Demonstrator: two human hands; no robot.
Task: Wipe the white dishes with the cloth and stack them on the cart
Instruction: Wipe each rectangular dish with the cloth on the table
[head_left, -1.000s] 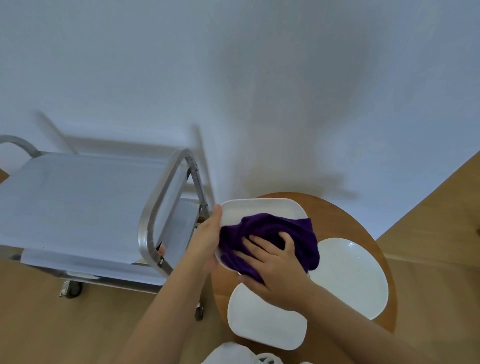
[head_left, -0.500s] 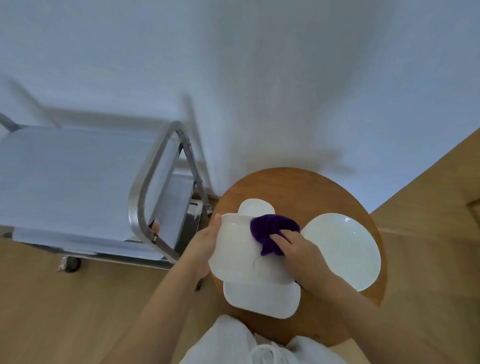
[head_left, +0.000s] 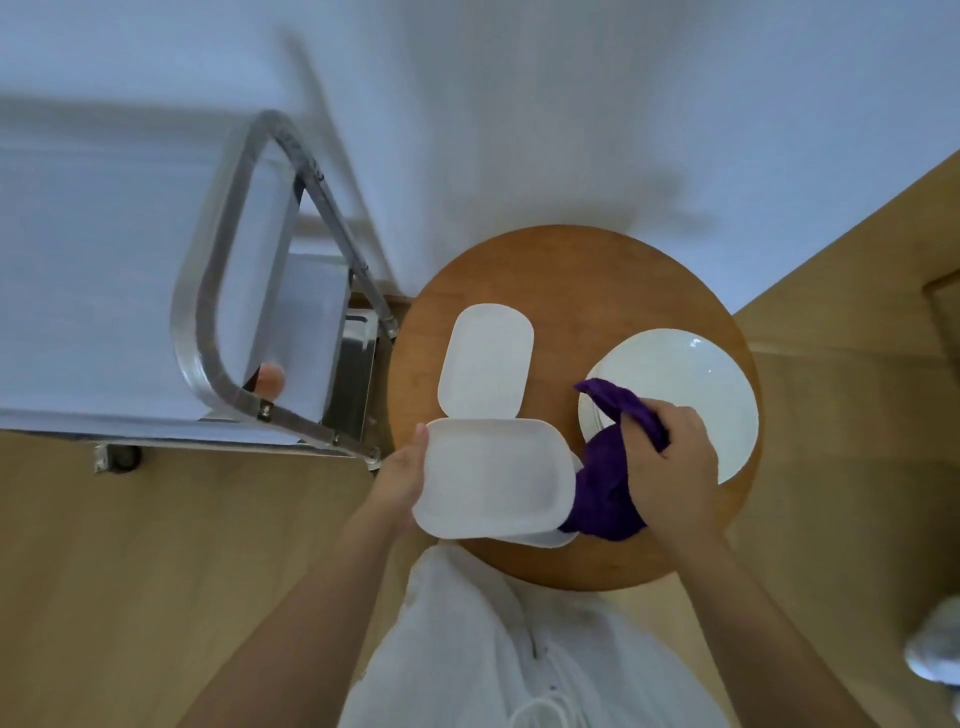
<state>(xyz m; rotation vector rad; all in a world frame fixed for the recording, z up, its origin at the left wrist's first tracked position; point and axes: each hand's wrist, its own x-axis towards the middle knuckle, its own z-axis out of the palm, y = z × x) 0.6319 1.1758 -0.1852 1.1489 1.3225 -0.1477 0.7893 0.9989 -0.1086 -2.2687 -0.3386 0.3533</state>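
My left hand (head_left: 402, 480) grips the left edge of a white rectangular dish (head_left: 491, 478), held level above the near side of the round wooden table (head_left: 571, 270). My right hand (head_left: 670, 467) grips the purple cloth (head_left: 605, 493), which hangs off the dish's right end. Under the held dish another white dish edge (head_left: 550, 540) shows. A smaller rectangular white dish (head_left: 485, 361) lies on the table behind it. A round white plate (head_left: 685, 384) lies at the table's right. The cart (head_left: 104, 260) stands to the left with a metal handle (head_left: 208, 291).
A white wall rises behind the table and cart. Wooden floor surrounds both. My white garment (head_left: 493, 649) fills the bottom middle. A cart wheel (head_left: 122, 457) sits on the floor at left.
The cloth has come off the dish's surface and moved to its right end with my right hand. The view has tilted down; the dish is held lower and level.
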